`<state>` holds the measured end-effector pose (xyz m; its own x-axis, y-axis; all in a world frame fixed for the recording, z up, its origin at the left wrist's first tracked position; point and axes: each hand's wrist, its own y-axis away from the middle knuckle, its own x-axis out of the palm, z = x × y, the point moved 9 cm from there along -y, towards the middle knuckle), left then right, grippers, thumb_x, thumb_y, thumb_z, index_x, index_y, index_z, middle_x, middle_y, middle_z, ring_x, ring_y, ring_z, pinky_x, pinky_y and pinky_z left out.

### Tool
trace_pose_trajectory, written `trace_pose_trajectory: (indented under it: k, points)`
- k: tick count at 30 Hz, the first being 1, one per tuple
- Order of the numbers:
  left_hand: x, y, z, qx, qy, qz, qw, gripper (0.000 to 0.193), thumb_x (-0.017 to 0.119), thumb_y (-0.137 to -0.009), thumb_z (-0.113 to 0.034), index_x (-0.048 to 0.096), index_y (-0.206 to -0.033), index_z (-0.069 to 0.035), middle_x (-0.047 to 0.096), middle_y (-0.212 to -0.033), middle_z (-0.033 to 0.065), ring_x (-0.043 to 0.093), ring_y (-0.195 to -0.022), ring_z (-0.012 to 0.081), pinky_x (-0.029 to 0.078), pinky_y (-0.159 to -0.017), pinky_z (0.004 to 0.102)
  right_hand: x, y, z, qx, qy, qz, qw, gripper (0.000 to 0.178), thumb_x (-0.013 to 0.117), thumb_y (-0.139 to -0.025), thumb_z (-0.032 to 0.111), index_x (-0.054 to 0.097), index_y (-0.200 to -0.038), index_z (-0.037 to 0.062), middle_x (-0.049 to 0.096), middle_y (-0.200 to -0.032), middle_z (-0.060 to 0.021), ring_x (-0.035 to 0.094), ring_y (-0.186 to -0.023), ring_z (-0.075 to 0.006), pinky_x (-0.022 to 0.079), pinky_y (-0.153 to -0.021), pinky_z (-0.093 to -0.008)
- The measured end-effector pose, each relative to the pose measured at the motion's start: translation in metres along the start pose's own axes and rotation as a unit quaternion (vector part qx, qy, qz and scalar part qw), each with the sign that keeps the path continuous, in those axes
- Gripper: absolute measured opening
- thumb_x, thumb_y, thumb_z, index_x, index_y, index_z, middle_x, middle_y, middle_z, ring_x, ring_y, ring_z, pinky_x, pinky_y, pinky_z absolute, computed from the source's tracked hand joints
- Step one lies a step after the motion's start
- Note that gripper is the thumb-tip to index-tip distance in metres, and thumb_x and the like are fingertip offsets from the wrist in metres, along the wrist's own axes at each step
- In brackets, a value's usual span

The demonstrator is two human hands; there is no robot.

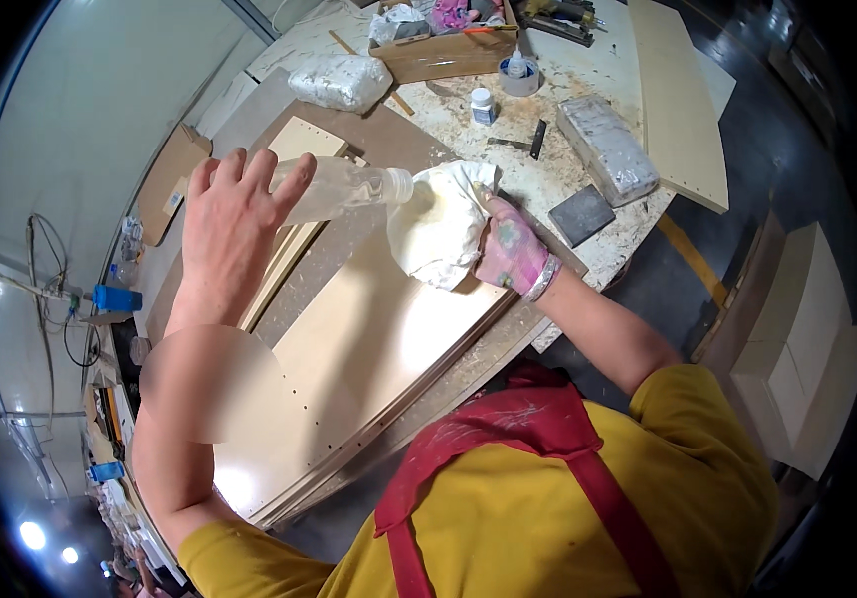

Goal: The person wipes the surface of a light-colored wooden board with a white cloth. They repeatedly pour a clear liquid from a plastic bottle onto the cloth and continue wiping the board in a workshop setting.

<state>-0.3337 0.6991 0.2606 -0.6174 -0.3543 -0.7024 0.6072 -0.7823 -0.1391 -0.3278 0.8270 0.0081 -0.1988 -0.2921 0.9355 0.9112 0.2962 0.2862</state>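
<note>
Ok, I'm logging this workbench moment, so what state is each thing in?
Left hand: gripping the bottle.
Clear plastic bottle: tipped sideways, mouth against the cloth.
White cloth: bunched up, held in the right hand.
Light wooden panel: lying flat on the bench.
Cardboard box: open, full of items.

- Workbench [508,140]: chipboard top, pale and speckled, dusted with sawdust.
- Pale panels [368,349]: stacked flat on the near part, edges overhanging toward the person; small drilled holes along the top one.
- Brown board [388,140]: lies flat beyond the panels.
- Cardboard box [448,55]: at the far edge, filled with rags and oddments.
- Two wrapped blocks [608,149]: one right, one far left.
- Dark square pad [582,214]: near the right edge.
- Small white jar [483,105], tape roll with a bottle [518,72], a chisel-like tool [523,143]: mid-bench.
- Long plank [678,100]: along the right side.
</note>
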Motion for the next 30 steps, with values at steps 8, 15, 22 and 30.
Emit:
trace_pose_trajectory:
  k: [8,15,22,30]
  points:
    - [0.011,0.016,0.001,0.031,0.004,-0.004,0.999,0.047,0.051,-0.08,-0.003,0.057,-0.126,-0.013,0.056,-0.112,0.014,0.052,-0.11,0.0347,0.039,-0.096,0.0501,0.016,-0.025,-0.04,0.086,-0.137,0.169,0.972,0.017,0.063,-0.076,0.027,0.068,-0.084,0.0134,0.069,-0.081,-0.0011,0.065,-0.072,-0.0174,0.053,-0.072,-0.0375]
    - [0.002,-0.017,-0.044,0.136,0.024,-0.01,0.99,0.044,0.061,-0.079,-0.018,0.059,-0.122,-0.021,0.062,-0.1,0.0056,0.059,-0.089,0.0236,0.046,-0.075,0.0393,-0.048,-0.043,-0.021,0.009,-0.032,-0.082,0.996,0.037,0.055,-0.079,0.047,0.065,-0.097,0.0152,0.066,-0.099,-0.0009,0.06,-0.081,-0.0165,0.048,-0.076,-0.035]
    - [0.022,-0.022,-0.039,0.133,0.064,0.02,0.989,0.044,0.061,-0.079,-0.019,0.059,-0.123,-0.02,0.062,-0.099,0.008,0.058,-0.089,0.0251,0.046,-0.082,0.0393,-0.04,-0.037,-0.026,-0.012,-0.053,-0.059,0.997,0.03,0.063,-0.083,0.04,0.059,-0.103,0.0174,0.06,-0.086,0.0006,0.057,-0.075,-0.0136,0.05,-0.071,-0.0329]
    - [0.121,-0.03,-0.036,-0.006,0.38,0.005,0.925,0.057,0.07,-0.062,0.0,0.056,-0.117,-0.005,0.06,-0.109,0.0148,0.055,-0.101,0.0365,0.043,-0.09,0.0458,-0.009,0.025,0.015,0.015,-0.053,-0.063,0.996,0.031,0.064,-0.083,0.041,0.061,-0.096,0.0127,0.061,-0.077,-0.0043,0.06,-0.075,-0.0168,0.051,-0.078,-0.0429]
